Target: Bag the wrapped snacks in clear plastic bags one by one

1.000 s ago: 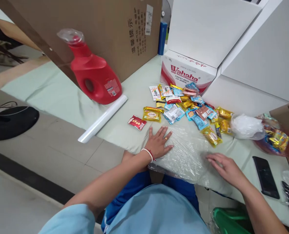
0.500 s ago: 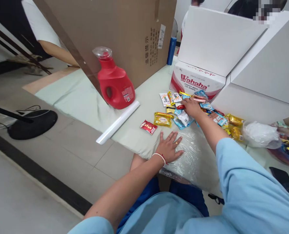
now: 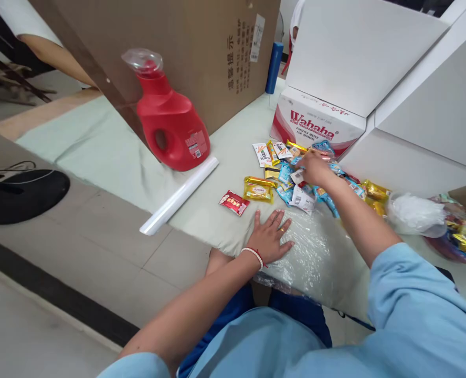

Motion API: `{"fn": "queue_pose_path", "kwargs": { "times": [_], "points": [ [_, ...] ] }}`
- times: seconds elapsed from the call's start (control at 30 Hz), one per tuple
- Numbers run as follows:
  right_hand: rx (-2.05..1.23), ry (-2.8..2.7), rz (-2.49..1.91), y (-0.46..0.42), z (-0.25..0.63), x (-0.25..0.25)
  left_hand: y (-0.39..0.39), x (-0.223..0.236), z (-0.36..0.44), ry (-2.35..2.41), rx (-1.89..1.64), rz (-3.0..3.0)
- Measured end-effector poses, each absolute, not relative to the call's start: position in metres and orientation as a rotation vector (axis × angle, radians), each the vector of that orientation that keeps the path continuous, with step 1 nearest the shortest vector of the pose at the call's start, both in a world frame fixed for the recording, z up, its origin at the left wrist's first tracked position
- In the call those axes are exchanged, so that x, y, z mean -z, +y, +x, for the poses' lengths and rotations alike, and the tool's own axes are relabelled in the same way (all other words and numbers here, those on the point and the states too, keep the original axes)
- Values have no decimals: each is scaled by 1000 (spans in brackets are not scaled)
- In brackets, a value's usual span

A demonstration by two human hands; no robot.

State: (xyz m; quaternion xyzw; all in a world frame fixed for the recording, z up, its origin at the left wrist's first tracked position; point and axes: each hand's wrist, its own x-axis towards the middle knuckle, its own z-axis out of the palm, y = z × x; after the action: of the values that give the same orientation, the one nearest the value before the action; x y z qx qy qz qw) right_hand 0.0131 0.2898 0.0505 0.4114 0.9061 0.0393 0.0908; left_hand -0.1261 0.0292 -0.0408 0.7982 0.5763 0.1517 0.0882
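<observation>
My left hand (image 3: 269, 237) lies flat with fingers spread on clear plastic film (image 3: 315, 247) at the table's near edge. Beyond its fingertips are a red packet (image 3: 233, 202) and a yellow snack pack (image 3: 258, 189), apart from the pile. My right hand (image 3: 317, 167) reaches into a heap of small snack packets (image 3: 286, 173), its fingers bent down and drawn together. At its fingertips is a small white-and-red packet (image 3: 297, 177), seemingly pinched, though the thumb is mostly hidden. A white packet (image 3: 303, 199) sits just nearer to me.
A red detergent jug (image 3: 173, 131) and a white film roll (image 3: 180, 197) stand and lie to the left. Behind are a large brown carton (image 3: 201, 58) and a Wahaha box (image 3: 311, 123). A white plastic bag (image 3: 416, 214) rests at right. Another person's arm (image 3: 55, 58) shows far left.
My right hand has gone from lying spread over the packets to bent, gathered fingers. The white packet has shifted nearer to me. My left hand stays flat on the film.
</observation>
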Motion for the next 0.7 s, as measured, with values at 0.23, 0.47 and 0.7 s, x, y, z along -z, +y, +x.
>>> {"fn": "queue_pose_path", "kwargs": {
  "times": [0.23, 0.47, 0.7],
  "points": [
    [51, 2702, 1202, 277, -73, -32, 29, 40, -127, 1722, -385, 2374],
    [390, 3229, 1523, 236, -15, -64, 30, 39, -126, 1738, -379, 2375],
    [807, 3071, 1396, 127, 108, -55, 30, 39, -127, 1723, -407, 2377]
  ]
}}
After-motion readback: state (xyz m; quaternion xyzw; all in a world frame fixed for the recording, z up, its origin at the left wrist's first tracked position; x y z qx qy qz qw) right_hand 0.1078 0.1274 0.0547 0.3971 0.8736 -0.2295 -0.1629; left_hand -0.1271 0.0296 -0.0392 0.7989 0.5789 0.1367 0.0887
